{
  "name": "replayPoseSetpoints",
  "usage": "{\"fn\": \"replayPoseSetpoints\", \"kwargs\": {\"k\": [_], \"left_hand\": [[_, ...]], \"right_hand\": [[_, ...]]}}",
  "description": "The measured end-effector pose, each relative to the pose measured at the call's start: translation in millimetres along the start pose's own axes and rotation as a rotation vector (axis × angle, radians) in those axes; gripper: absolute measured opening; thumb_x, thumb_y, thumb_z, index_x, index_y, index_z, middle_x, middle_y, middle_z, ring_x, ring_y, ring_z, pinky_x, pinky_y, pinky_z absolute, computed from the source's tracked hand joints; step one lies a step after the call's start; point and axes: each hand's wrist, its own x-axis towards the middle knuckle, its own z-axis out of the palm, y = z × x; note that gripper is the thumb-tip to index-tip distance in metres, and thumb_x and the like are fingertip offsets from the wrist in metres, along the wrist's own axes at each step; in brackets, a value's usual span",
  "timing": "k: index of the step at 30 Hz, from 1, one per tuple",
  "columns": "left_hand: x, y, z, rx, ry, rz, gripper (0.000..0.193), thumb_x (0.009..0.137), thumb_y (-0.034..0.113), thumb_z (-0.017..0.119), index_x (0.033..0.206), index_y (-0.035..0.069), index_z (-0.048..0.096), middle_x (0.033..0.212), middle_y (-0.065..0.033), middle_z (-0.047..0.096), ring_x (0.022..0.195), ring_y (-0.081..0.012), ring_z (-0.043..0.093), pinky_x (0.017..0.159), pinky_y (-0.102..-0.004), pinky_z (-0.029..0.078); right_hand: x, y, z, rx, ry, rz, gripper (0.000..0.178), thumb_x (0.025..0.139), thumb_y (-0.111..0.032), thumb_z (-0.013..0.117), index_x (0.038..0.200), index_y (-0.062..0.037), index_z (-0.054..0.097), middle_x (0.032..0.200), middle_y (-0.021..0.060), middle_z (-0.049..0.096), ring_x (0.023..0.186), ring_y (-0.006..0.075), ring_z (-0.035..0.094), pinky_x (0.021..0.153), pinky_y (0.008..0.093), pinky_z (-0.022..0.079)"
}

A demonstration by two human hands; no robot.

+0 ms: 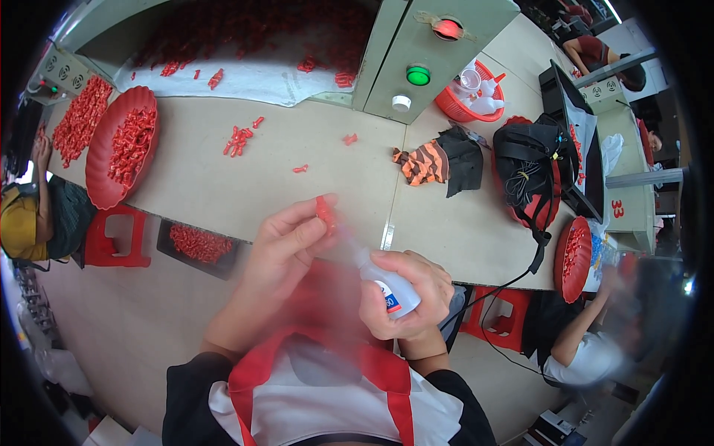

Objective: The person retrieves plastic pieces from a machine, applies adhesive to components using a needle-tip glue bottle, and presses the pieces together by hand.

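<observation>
Between the fingertips of my left hand (290, 239) is a small red plastic piece (324, 211), pinched and held above the table's front edge. My right hand (413, 288) is wrapped round a translucent squeeze bottle (394, 291) with a blue and white label. The bottle tilts so its thin nozzle points up and left at the red piece; whether the tip touches it is too blurred to tell. Past my hands, a small cluster of similar red pieces (237, 141) lies on the table (297, 123), with single ones nearby.
A red scalloped bowl (95, 167) of red pieces stands left, beside a loose heap (83, 119). A grey-green machine (435, 56) with lit buttons borders the far side. Right are a red basket (491, 115), patterned cloth (424, 165) and black bag (524, 152) with cables. Other people sit nearby.
</observation>
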Motion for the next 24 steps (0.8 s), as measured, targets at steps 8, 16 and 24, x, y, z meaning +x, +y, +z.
{"fn": "replayPoseSetpoints", "kwargs": {"k": [8, 16, 24], "left_hand": [[-0.5, 1.8, 2.0, -0.042, -0.014, -0.055, 0.031, 0.085, 0.005, 0.052, 0.114, -0.005, 0.049, 0.096, -0.0154, 0.059, 0.085, -0.0246, 0.063, 0.071, -0.025, 0.054], [-1.3, 2.1, 0.2, -0.075, -0.027, -0.079, 0.031, 0.085, 0.005, 0.051, 0.114, -0.006, 0.049, 0.095, -0.0162, 0.059, 0.084, -0.0251, 0.063, 0.07, -0.0248, 0.054], [-1.6, 1.4, -0.6, -0.078, -0.026, -0.078, 0.031, 0.085, 0.006, 0.052, 0.114, -0.006, 0.048, 0.095, -0.0164, 0.059, 0.084, -0.0249, 0.062, 0.07, -0.0242, 0.054]], "right_hand": [[2.5, -3.3, -3.4, 0.071, -0.017, 0.046, 0.029, 0.058, -0.003, 0.065, 0.087, -0.0016, 0.06, 0.061, 0.0089, 0.058, 0.047, 0.0191, 0.055, 0.047, 0.0249, 0.045], [3.5, -3.3, -0.8, 0.044, -0.008, 0.013, 0.026, 0.056, -0.002, 0.057, 0.082, 0.0008, 0.057, 0.061, 0.0086, 0.058, 0.048, 0.0178, 0.057, 0.051, 0.0234, 0.046], [2.1, -1.4, -3.5, 0.078, -0.012, 0.023, 0.03, 0.057, -0.003, 0.065, 0.087, -0.0011, 0.06, 0.063, 0.0087, 0.059, 0.047, 0.018, 0.055, 0.046, 0.0243, 0.045]]}}
